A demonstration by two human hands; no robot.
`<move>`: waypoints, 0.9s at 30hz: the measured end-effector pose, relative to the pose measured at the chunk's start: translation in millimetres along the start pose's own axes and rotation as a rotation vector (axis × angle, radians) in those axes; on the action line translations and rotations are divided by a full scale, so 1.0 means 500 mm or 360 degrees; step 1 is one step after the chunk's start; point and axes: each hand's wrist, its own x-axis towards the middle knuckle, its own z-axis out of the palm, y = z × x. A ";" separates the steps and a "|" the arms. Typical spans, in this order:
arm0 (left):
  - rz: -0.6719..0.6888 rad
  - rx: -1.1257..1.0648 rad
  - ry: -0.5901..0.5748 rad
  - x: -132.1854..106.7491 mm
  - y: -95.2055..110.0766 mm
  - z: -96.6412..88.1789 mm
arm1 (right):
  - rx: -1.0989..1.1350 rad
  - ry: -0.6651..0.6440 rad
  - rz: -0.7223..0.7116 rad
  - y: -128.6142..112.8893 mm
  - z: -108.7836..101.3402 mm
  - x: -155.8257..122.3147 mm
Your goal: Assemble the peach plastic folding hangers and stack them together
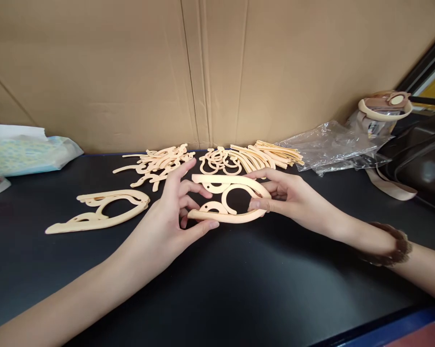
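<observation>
Both my hands hold one cream plastic folding hanger (235, 218) just above the black tabletop (239, 289). My left hand (174, 212) grips its left end, thumb under the lower arm and fingers on the upper arm. My right hand (289, 197) pinches its right end, fingers closed round it. A second folded hanger (101, 212) of the same colour lies flat to the left of my left hand. Behind the hands lie loose cream hanger parts: curved arms (155, 166) at the left, hooks (219, 161) in the middle, a stack of arms (271, 154) at the right.
A cardboard wall (217, 72) closes off the back of the table. Crumpled clear plastic bags (329, 144) lie at the back right, beside a dark bag (419, 164) and a cup with a beige lid (385, 108). A white-and-blue packet (22, 154) sits at the far left.
</observation>
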 end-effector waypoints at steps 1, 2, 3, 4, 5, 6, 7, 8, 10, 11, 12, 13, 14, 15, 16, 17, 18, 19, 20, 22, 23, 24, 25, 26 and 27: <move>0.0046 0.0046 0.0028 -0.002 -0.002 0.001 | 0.0111 -0.0019 0.0050 -0.002 0.002 0.001; 0.0087 0.0143 0.0042 -0.004 -0.002 0.001 | 0.0195 -0.0033 0.0083 -0.005 0.003 0.001; 0.0118 0.0288 0.0049 -0.006 -0.002 0.000 | 0.0258 -0.0040 0.0102 -0.007 0.003 0.002; 0.0143 0.0467 0.0055 -0.008 0.000 -0.002 | 0.0299 -0.0045 0.0111 -0.009 0.003 0.002; 0.0164 0.0659 0.0066 -0.010 0.003 -0.003 | 0.0324 -0.0047 0.0115 -0.011 0.002 0.002; 0.0183 0.0849 0.0084 -0.011 0.006 -0.006 | 0.0332 -0.0053 0.0117 -0.012 0.001 0.003; 0.0204 0.1022 0.0112 -0.011 0.010 -0.009 | 0.0332 -0.0062 0.0121 -0.012 -0.001 0.003; 0.0238 0.1168 0.0152 -0.010 0.013 -0.012 | 0.0331 -0.0075 0.0128 -0.011 -0.003 0.004; 0.0365 0.1351 0.0210 -0.007 0.019 -0.018 | 0.0344 -0.0107 0.0138 -0.010 -0.004 0.004; 0.0462 0.1392 0.0194 -0.005 0.022 -0.021 | 0.0359 -0.0130 0.0141 -0.010 -0.004 0.004; 0.0582 0.1404 0.0141 -0.004 0.024 -0.023 | 0.0376 -0.0159 0.0147 -0.009 -0.003 0.003; 0.0707 0.1393 0.0062 -0.004 0.027 -0.023 | 0.0392 -0.0190 0.0151 -0.010 -0.002 0.003; 0.0815 0.1369 -0.0021 -0.005 0.030 -0.023 | 0.0403 -0.0225 0.0159 -0.010 0.000 0.002; 0.0889 0.1340 -0.0100 -0.007 0.033 -0.022 | 0.0412 -0.0262 0.0166 -0.010 0.003 0.001; 0.0927 0.1310 -0.0153 -0.009 0.036 -0.020 | 0.0421 -0.0303 0.0174 -0.011 0.005 0.000; 0.0921 0.1282 -0.0187 -0.011 0.039 -0.019 | 0.0431 -0.0345 0.0179 -0.011 0.007 -0.001; 0.0889 0.1258 -0.0208 -0.012 0.042 -0.020 | 0.0439 -0.0380 0.0175 -0.011 0.009 -0.002; 0.0835 0.1242 -0.0228 -0.011 0.042 -0.024 | 0.0435 -0.0403 0.0163 -0.010 0.010 -0.003; 0.0769 0.1227 -0.0245 -0.009 0.042 -0.033 | 0.0422 -0.0416 0.0143 -0.010 0.010 -0.003; 0.0602 0.1170 -0.0262 0.003 0.034 -0.066 | 0.0362 -0.0406 0.0084 -0.010 0.007 -0.004; 0.0481 0.1128 -0.0256 0.010 0.027 -0.090 | 0.0320 -0.0394 0.0055 -0.010 0.005 -0.004; 0.0377 0.1058 -0.0260 0.017 0.018 -0.118 | 0.0281 -0.0388 0.0033 -0.011 0.003 -0.004; 0.0211 0.1038 -0.0268 0.022 0.008 -0.148 | 0.0250 -0.0391 0.0022 -0.011 0.001 -0.005; 0.0047 0.1065 -0.0279 0.025 -0.005 -0.178 | 0.0227 -0.0402 0.0018 -0.012 -0.001 -0.005; -0.0096 0.1142 -0.0262 0.025 -0.020 -0.204 | 0.0209 -0.0420 0.0024 -0.013 -0.002 -0.006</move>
